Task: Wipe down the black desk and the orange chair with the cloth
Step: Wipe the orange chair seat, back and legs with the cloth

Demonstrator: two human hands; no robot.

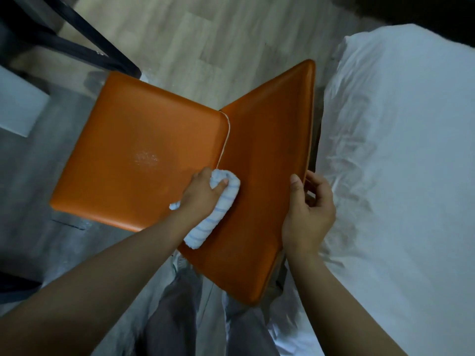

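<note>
Head view: orange chair (133,150) stands between the bed (398,150) and a black frame (77,39), probably the bench's legs. The left hand (203,194) has its fingers (221,185) curled round the bunched cloth (213,222), pressing it on the backrest (267,150) beside the seat seam. The right hand (307,217) clamps the backrest's top edge. Long overlapping strokes toward that edge would suit. The bed crowds the right; the floor (192,34) lies open ahead.

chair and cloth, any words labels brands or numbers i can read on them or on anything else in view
No text can be read anywhere in this view.
chair: no label or brand shows; the pale patch on its seat is a mark, not lettering.
cloth: blue stripes only, no tag visible.
sheet: plain white, no print.
</note>
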